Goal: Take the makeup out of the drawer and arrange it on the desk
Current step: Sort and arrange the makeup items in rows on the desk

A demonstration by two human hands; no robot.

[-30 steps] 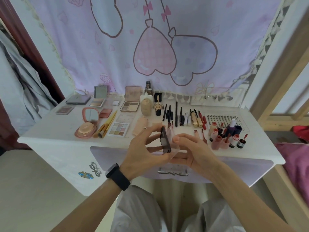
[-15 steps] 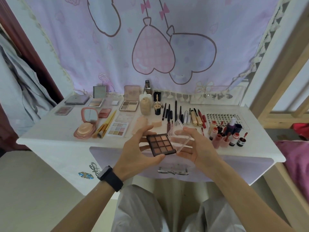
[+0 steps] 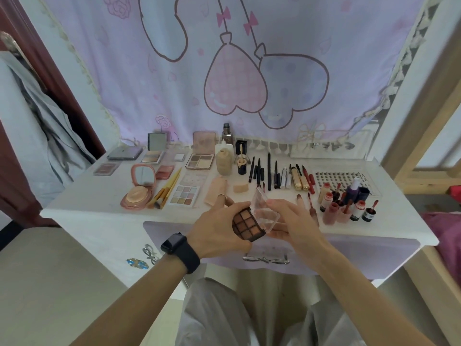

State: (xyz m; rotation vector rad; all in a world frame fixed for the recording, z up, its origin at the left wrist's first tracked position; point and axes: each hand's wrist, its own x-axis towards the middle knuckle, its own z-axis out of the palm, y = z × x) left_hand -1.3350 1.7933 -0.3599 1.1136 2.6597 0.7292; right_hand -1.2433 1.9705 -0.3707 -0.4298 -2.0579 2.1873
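A small brown eyeshadow palette (image 3: 247, 224) with a clear hinged lid (image 3: 265, 212) is open over the front edge of the white desk (image 3: 99, 213). My left hand (image 3: 217, 229) grips the dark base from the left. My right hand (image 3: 291, 223) holds the clear lid from the right, thumb on its upper edge. Behind them the desk holds rows of makeup: a pastel palette (image 3: 184, 195), a round pink compact (image 3: 138, 193), pencils and mascaras (image 3: 269, 174), lip glosses (image 3: 344, 207). The lilac drawer front (image 3: 349, 253) below looks shut.
A foundation bottle (image 3: 223, 162) and open palettes (image 3: 200, 158) stand at the back under a lilac wall cloth. A lash tray (image 3: 339, 179) lies back right. A wooden bed frame (image 3: 424, 116) rises at the right; clothes hang at the left. My grey-clad knees are below the desk.
The palette went from edge-on and closed to lying flat with its clear lid swung up. Both hands rose a little toward the desk edge.
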